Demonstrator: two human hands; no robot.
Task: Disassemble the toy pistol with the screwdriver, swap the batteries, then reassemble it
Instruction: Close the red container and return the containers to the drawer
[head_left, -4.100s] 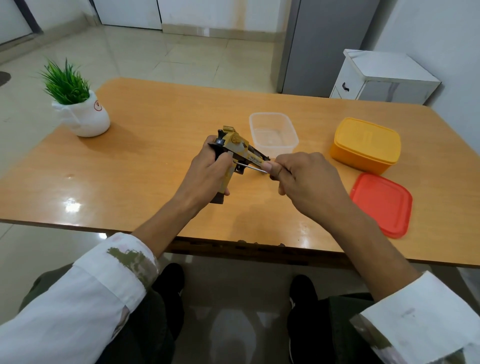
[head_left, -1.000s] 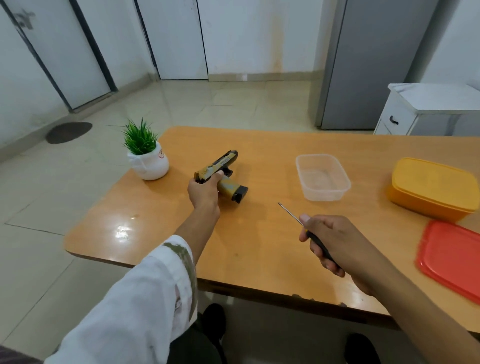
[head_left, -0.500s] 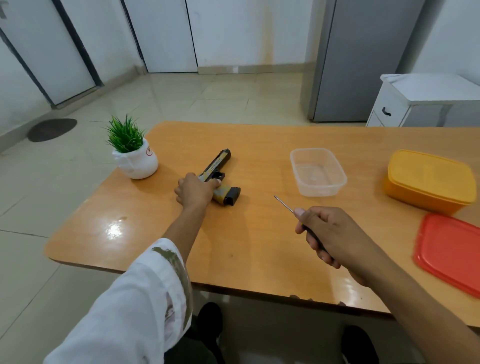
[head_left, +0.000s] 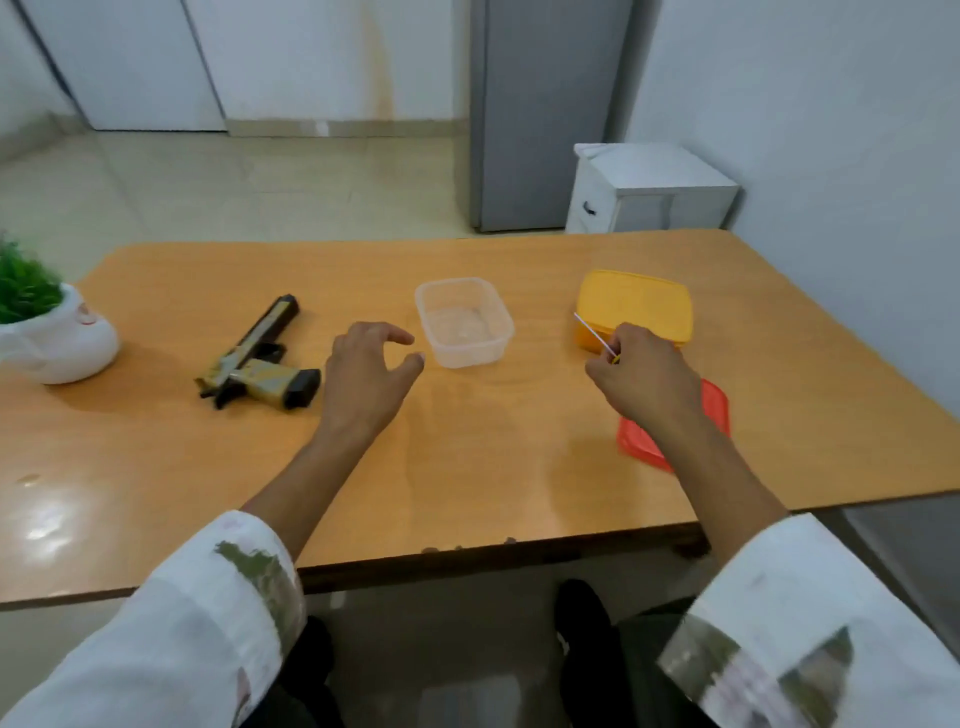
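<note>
The tan and black toy pistol (head_left: 258, 359) lies on its side on the wooden table (head_left: 467, 457), left of centre, with no hand on it. My left hand (head_left: 366, 374) hovers just right of the pistol, fingers spread and loosely curved, holding nothing. My right hand (head_left: 644, 379) grips the screwdriver (head_left: 595, 335); its thin metal shaft points up and left toward the yellow box (head_left: 636, 304). The handle is hidden inside my fist.
A clear plastic tub (head_left: 464, 321) sits between my hands, apparently empty. A red lid (head_left: 714, 410) lies partly under my right wrist. A potted plant (head_left: 44, 325) stands at the left edge. A white cabinet (head_left: 649, 189) and grey fridge (head_left: 540, 114) stand behind the table.
My left hand let go of the pistol, left lying on the table, and moved right. My right hand carried the screwdriver right, toward the yellow box. The view turned right.
</note>
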